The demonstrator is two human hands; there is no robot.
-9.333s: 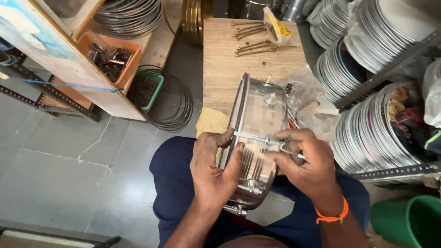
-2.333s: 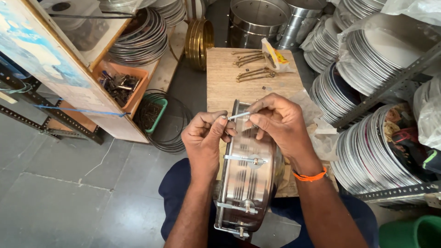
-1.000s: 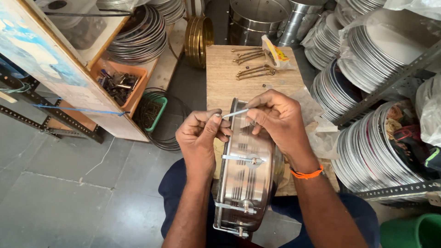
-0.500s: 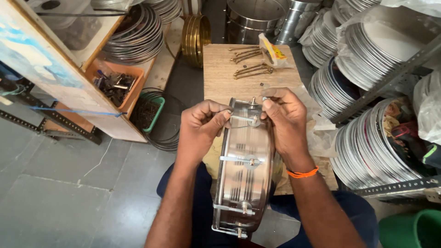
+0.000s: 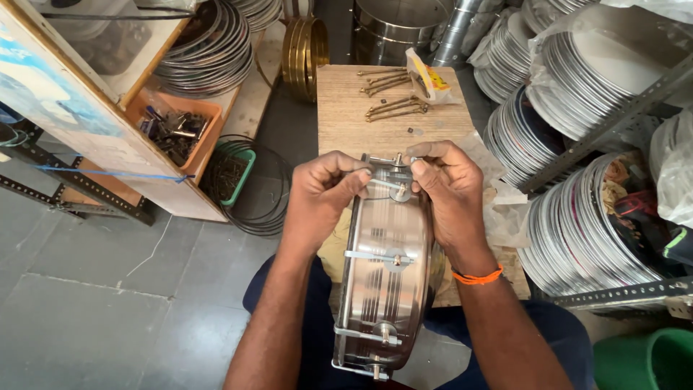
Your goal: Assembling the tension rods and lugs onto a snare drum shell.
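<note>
I'm looking straight down on a shiny metal drum shell [image 5: 386,267], stood on its edge across my lap, its far rim leaning against the near edge of the wooden worktop [image 5: 361,108]. Thin tension rods [image 5: 379,256] cross its side, each with a small nut. My left hand [image 5: 325,191] is curled at the top of the shell, fingers pinched narrow on the end of the uppermost rod [image 5: 382,183]. My right hand [image 5: 444,184] meets it from the other side, fingertips closed on the small fitting at the top rim; an orange band [image 5: 476,276] sits on that wrist. Further out on the worktop, brass-coloured hooks [image 5: 393,108] lie in loose rows, next to a small plastic packet [image 5: 429,76]. To the left, an orange tray [image 5: 177,130] of dark metal parts sits on a wooden shelf, with wire hoops [image 5: 206,50] stacked beyond it. On the right, racks hold stacked metal rims [image 5: 577,224].
</note>
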